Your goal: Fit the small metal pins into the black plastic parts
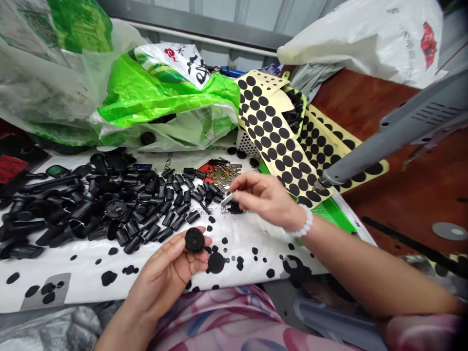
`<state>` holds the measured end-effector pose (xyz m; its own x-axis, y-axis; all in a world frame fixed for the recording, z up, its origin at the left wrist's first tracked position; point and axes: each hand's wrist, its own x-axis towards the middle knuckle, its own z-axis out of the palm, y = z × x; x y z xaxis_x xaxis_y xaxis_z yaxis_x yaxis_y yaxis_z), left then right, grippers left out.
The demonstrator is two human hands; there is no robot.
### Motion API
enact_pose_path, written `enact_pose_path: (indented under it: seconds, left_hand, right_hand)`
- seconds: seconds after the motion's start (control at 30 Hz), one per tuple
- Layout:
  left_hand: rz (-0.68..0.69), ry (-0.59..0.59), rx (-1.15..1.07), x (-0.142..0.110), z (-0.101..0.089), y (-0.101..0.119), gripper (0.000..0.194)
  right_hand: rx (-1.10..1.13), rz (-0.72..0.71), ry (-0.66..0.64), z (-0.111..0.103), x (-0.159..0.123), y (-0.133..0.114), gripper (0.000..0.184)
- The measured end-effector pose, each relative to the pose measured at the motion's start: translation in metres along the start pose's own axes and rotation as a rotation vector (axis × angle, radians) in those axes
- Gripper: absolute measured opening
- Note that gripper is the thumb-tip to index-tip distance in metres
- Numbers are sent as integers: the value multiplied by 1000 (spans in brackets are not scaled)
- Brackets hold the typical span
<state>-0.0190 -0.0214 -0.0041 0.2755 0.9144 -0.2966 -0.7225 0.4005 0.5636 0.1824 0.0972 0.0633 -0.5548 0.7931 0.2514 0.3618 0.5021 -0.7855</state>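
Note:
Between the thumb and fingers of my left hand (pixel 170 265) is a round black plastic part (pixel 195 240) with a hole at its middle. My right hand (pixel 261 197) pinches a small pale, flat strip (pixel 227 199), held over the worktable to the right of the black part. Just beyond that hand lies a heap of small metal pieces (pixel 225 174). Many short black ribbed cylinders (pixel 166 207) are spread to the left of my right hand. Larger black plastic parts (pixel 73 209) are piled farther left, a round disc (pixel 116 209) among them.
Sheets of round black stickers (pixel 280 141) lean at the back right, near a green tray (pixel 334 214). A grey powered screwdriver (pixel 395 131) reaches in from the right. Green and white plastic bags (pixel 164 97) stand along the back. Black dots lie on the white table cover (pixel 153 273).

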Motion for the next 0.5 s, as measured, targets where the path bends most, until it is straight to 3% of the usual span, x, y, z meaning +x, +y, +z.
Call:
enact_pose_path:
  seconds: [0.07,0.2,0.33,0.5]
  left_hand:
    - [-2,-20,1,-1,1,0,24]
    - [15,-47,28,-2,5,-3,23]
    - [36,-40,59,-2,7,-6,21]
    - [66,-29,92,-2,7,-7,28]
  right_hand:
    - [76,-164,-7,12,-13,-18,8]
    - [-36,-420,-34,24,-27,-33,13]
    - [-142,-511,-42,27,-31,-31,14]
    - [-205,-528,-53,27,-38,-32,15]
